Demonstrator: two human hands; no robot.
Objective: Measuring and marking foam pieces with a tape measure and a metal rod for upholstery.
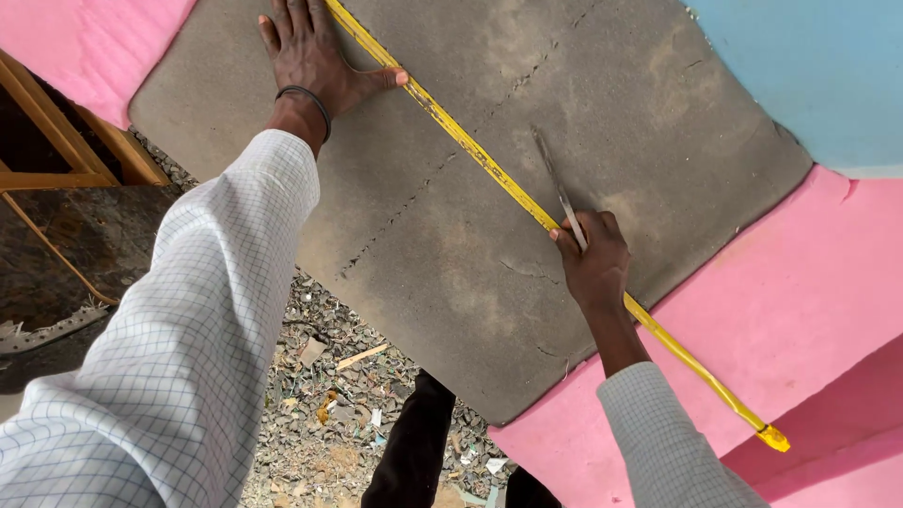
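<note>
Two hands work on a grey foam sheet (451, 188): the left hand (310, 56) lies flat, pinning a yellow tape measure (489, 169) near its far edge; the right hand (593, 259) grips a blade (555, 183) beside the tape mid-sheet.

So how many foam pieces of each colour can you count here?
Grey foam sheet: 1
Blue foam: 1
Pink foam: at least 2, top left and lower right; hidden joins make this unsure
Total: at least 4

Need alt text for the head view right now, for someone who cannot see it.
Left hand presses a yellow tape measure flat across a grey foam sheet, while the right hand holds a thin blade against the tape. Pink foam lies underneath.
</note>
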